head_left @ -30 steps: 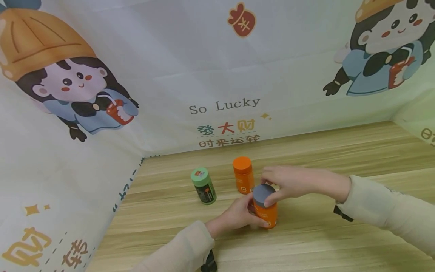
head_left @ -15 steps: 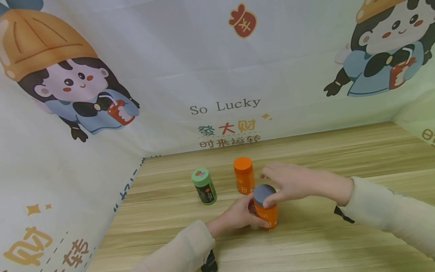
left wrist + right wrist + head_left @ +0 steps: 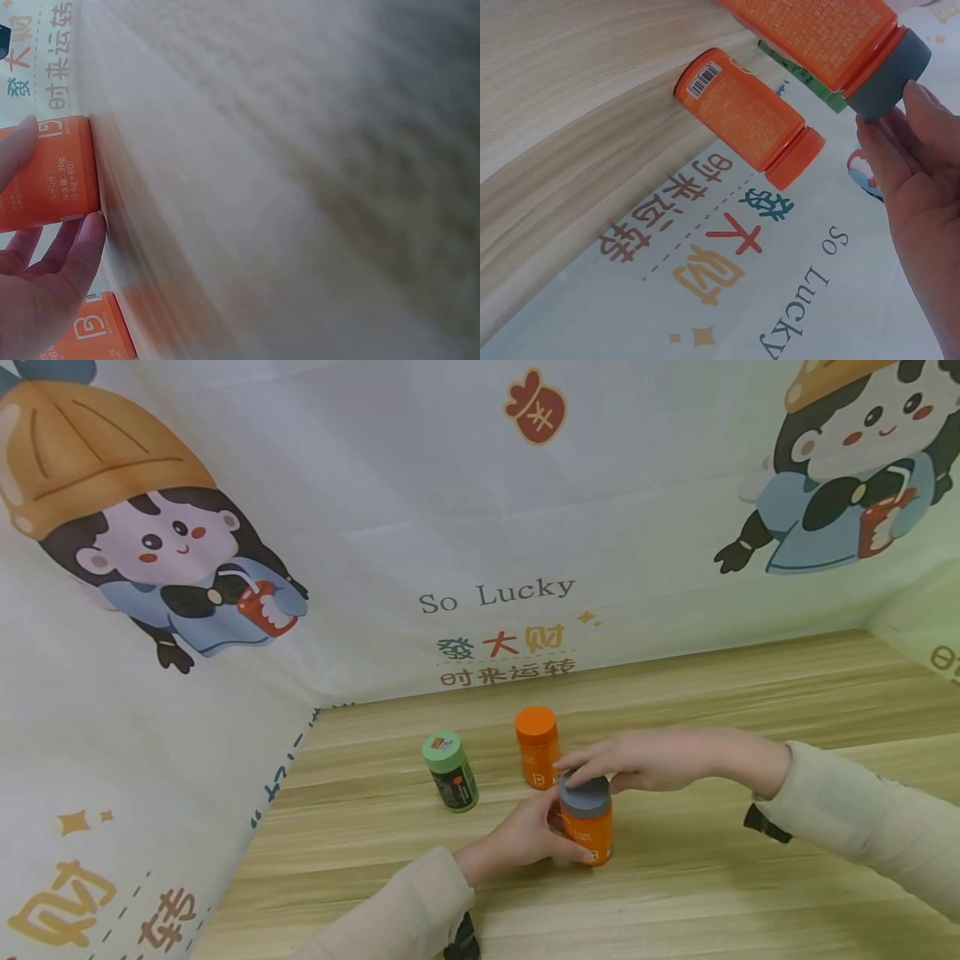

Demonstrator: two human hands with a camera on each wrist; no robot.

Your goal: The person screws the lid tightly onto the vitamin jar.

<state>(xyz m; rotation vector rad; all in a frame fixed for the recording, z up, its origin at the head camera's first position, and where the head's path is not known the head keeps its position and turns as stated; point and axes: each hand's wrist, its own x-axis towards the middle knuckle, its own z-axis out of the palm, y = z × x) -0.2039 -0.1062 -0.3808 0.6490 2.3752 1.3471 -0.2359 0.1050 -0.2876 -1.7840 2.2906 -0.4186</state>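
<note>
An orange bottle (image 3: 588, 837) with a grey lid (image 3: 587, 803) stands upright on the wooden table. My left hand (image 3: 523, 835) grips its body low down, with the thumb on the near side and the fingers around the far side, as the left wrist view also shows. At the top, my right hand (image 3: 660, 760) holds the grey lid between thumb and fingers, seen on its edge (image 3: 892, 79) in the right wrist view. The lid sits on the bottle. Just behind stands a second orange bottle (image 3: 538, 758) with an orange lid, untouched.
A green bottle (image 3: 452, 781) with a dark label stands upright to the left of the orange ones. A printed white cloth (image 3: 360, 568) hangs behind and along the sides of the wooden table (image 3: 750, 893).
My right hand came off the lid's edge half a second ago, turned, and now lies over the lid with its fingers farther left. The left hand and bottle have stayed put.
</note>
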